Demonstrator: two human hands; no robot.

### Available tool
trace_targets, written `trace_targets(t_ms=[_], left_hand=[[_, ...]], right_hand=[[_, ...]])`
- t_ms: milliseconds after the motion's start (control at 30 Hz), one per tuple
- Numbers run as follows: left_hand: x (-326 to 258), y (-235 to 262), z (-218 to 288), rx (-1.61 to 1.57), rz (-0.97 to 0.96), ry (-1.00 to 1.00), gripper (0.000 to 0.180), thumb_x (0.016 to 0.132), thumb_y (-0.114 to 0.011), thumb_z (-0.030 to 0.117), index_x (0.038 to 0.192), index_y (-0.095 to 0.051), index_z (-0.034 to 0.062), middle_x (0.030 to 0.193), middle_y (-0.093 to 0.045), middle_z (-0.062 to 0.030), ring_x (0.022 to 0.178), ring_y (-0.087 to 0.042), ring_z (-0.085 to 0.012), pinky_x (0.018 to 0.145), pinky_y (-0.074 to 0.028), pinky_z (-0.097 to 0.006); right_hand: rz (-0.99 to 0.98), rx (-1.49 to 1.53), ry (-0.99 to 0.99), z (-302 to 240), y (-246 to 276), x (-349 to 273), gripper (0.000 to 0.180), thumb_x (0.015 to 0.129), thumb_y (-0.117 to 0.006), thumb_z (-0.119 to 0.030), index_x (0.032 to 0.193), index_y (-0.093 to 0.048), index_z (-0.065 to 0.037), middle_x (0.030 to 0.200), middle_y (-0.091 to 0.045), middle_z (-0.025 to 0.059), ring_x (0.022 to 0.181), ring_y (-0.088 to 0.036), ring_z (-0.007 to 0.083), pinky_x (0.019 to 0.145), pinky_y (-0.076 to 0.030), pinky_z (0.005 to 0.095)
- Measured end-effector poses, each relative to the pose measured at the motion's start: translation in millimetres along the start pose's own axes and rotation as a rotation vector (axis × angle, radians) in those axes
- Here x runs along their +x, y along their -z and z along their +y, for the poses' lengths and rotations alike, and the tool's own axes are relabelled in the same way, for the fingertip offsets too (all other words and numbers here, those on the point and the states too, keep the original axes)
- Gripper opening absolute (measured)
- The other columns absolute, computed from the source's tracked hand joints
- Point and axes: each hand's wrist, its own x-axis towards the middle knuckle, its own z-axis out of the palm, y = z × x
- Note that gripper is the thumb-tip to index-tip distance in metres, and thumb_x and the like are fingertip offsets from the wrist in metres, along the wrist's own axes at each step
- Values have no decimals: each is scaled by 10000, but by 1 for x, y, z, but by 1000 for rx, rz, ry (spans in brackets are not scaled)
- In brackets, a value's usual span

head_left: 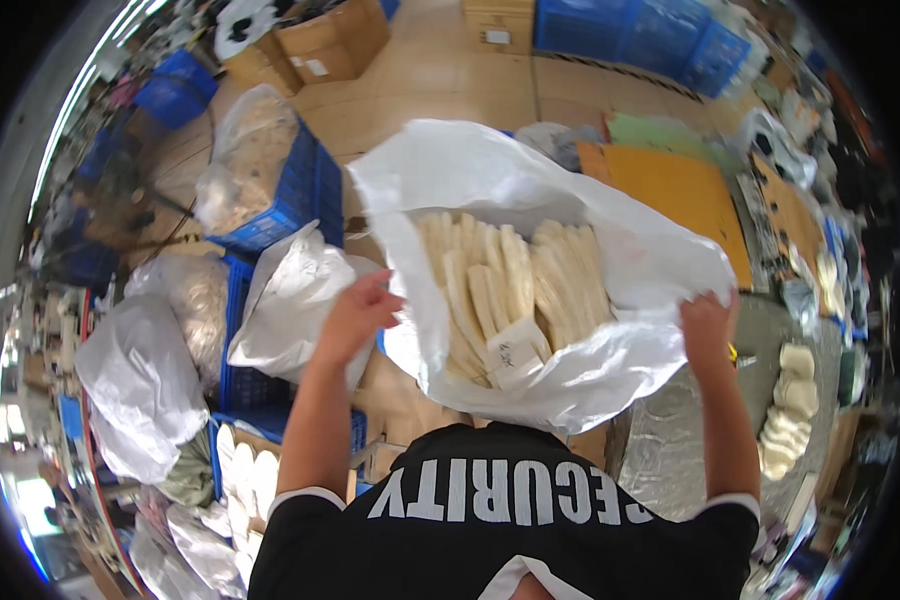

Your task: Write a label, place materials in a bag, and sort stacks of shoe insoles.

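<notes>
A large white woven plastic bag [480, 160] stands wide open in front of me. Inside it, long cream-coloured pieces [570, 280] lie packed side by side in stacked rows; their exact kind I cannot make out. A white paper slip [517, 353] with handwriting rests on them near the front. My right hand [707, 325] is closed on the bag's right rim and holds it outward. Beside the left rim, my left hand [355, 312] has its fingers apart, with the tips close to the plastic; whether they touch it is unclear.
Blue crates [292, 190] holding filled bags stand at left, with a white sack [295, 300] by my left forearm. A yellow-orange board [670, 205] lies at right. Cream-coloured pads [790, 410] sit on a grey surface [670, 440]. Cardboard boxes [335, 40] stand farther off.
</notes>
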Motion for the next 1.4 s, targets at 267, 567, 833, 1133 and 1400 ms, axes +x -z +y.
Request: trace_targets(t_ms=[267, 567, 833, 1133, 1400], left_hand=[[-3, -45, 10, 1516, -241, -670, 833, 552, -789, 306, 1288, -431, 154, 1211, -514, -59, 1258, -340, -301, 1048, -147, -584], [-43, 99, 23, 1430, 152, -372, 246, 668, -673, 317, 640, -648, 75, 724, -579, -81, 868, -544, -274, 860, -366, -445], [-69, 63, -73, 416, 344, -181, 1026, 504, -852, 314, 1326, -331, -12, 1304, -440, -127, 1221, -395, -231, 1031, -288, -343], [69, -30, -38, 113, 195, -487, 275, 875, -566, 231, 1029, -586, 4, 945, -612, -92, 897, -544, -161, 793, -438, -319], [61, 61, -11, -453, 75, -53, 226, 900, -522, 227, 981, -589, 28, 850, -595, 13, 777, -514, -71, 714, -433, -252]], right_hand=[[723, 818, -231, 75, -24, -16, 193, 768, -495, -24, 953, -537, -61, 1095, -529, 130, 1040, -509, 299, 932, -382, 415], [448, 1853, -312, 39, -118, 6, 417, 888, -459, -207, 1237, -405, 16, 1224, -478, 111, 1098, -482, 222, 954, -380, 359], [546, 2200, -488, 3, -123, 70, 331, 922, -394, -189, 1186, -461, -1, 1230, -498, 142, 1096, -503, 260, 950, -395, 370], [427, 2473, -600, -27, -85, 70, 282, 902, -369, -322, 1019, -487, -94, 973, -545, 78, 914, -526, 251, 848, -415, 429], [822, 2006, -913, -59, 24, 111, 200, 871, -473, -215, 727, -490, -76, 725, -505, 49, 711, -525, 191, 639, -451, 345]])
